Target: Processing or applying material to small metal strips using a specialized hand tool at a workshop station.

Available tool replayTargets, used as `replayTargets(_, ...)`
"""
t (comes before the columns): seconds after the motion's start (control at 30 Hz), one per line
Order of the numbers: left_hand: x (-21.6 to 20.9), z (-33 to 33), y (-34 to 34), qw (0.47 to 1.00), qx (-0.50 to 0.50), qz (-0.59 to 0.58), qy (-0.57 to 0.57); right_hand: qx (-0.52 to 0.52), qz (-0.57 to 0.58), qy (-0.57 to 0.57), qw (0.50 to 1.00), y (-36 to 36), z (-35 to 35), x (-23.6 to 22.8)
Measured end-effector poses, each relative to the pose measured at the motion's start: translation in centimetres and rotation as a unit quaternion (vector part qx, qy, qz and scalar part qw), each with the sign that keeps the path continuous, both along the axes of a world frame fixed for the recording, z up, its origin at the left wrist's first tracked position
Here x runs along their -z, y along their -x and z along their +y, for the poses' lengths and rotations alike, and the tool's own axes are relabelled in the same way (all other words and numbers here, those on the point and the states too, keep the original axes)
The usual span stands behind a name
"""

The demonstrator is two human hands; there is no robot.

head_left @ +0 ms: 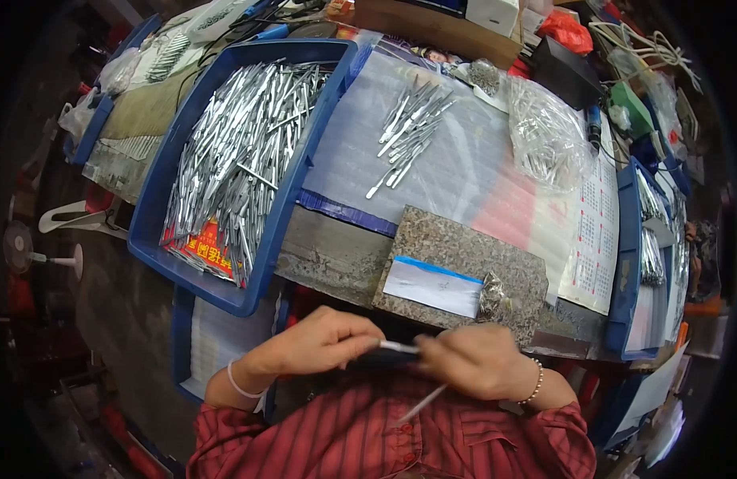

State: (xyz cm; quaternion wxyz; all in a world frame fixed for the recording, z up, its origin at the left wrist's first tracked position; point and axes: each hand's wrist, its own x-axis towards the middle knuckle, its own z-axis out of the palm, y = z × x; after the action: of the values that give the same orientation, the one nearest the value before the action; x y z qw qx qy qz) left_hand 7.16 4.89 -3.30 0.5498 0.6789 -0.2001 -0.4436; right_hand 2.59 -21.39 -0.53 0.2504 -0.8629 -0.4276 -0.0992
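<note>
My left hand (pixel 333 338) is closed, thumb and forefinger pinching one end of a slim silvery metal rod (pixel 398 347). The rod's other end reaches to my right hand (pixel 474 361), whose fingers are curled and smeared by motion. Out of the right fist a thin pale stick (pixel 422 404) slants down toward my striped red shirt; its kind is unclear. Both hands are in front of my body, just nearer than a speckled stone slab (pixel 416 231). On the slab lie a white paper pad with a blue edge (pixel 434 287) and a crumpled clear wrapping (pixel 496 297).
At the left a blue tray (pixel 266 267) holds a heap of similar rods. A loose bunch of rods (pixel 416 124) lies on the plastic-covered table (pixel 344 152). A clear bag (pixel 548 132) sits at the far right, above another blue tray (pixel 624 263). A cardboard box (pixel 432 30) stands behind.
</note>
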Motion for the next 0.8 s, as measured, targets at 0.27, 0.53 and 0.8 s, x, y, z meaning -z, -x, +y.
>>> replayTargets(0.27, 1.7, 1.3, -2.3, 0.988, -0.152, -0.027, -0.028, 0.181, 0.213, -0.186, 0.942, -1.1, -0.3, -1.5)
replayTargets(0.53, 3.1, 1.7, -2.7, 0.984, -0.157, -0.084, -0.019, 0.173, -0.091, -0.274, 0.942, -1.1, 2.6, -2.2)
replayTargets(0.8, 2.8, 1.4, -2.9, 0.984, -0.144, -0.106, -0.012, 0.136, 0.051, -0.137, 0.980, -3.1, 2.3, -1.0)
